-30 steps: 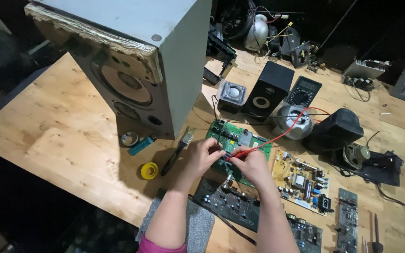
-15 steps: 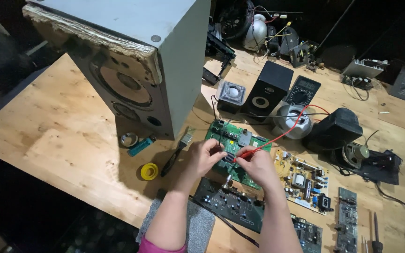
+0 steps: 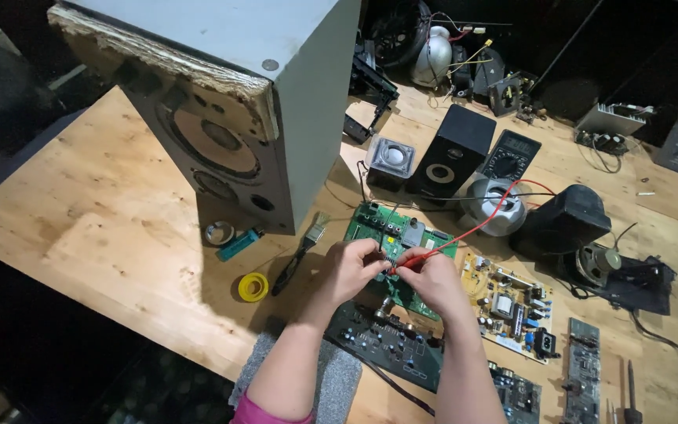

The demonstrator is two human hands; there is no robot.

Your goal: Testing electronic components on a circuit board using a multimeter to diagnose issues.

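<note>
I see left hand (image 3: 352,267) and right hand (image 3: 431,276) together over green circuit board (image 3: 402,235) at counter (image 3: 96,228) centre; right pinching red probe (image 3: 402,265), left fingers curled, grip unclear; multimeter (image 3: 512,154) at 1 o'clock, paintbrush (image 3: 300,253) at 9

Big speaker cabinet (image 3: 229,102) stands left of circuit board (image 3: 390,232), brush (image 3: 301,253) between.

A green circuit board (image 3: 402,239) lay flat on the wooden tabletop (image 3: 103,235), partly covered by both hands. A thin red probe lead (image 3: 472,228) ran from its middle toward the upper right.
</note>
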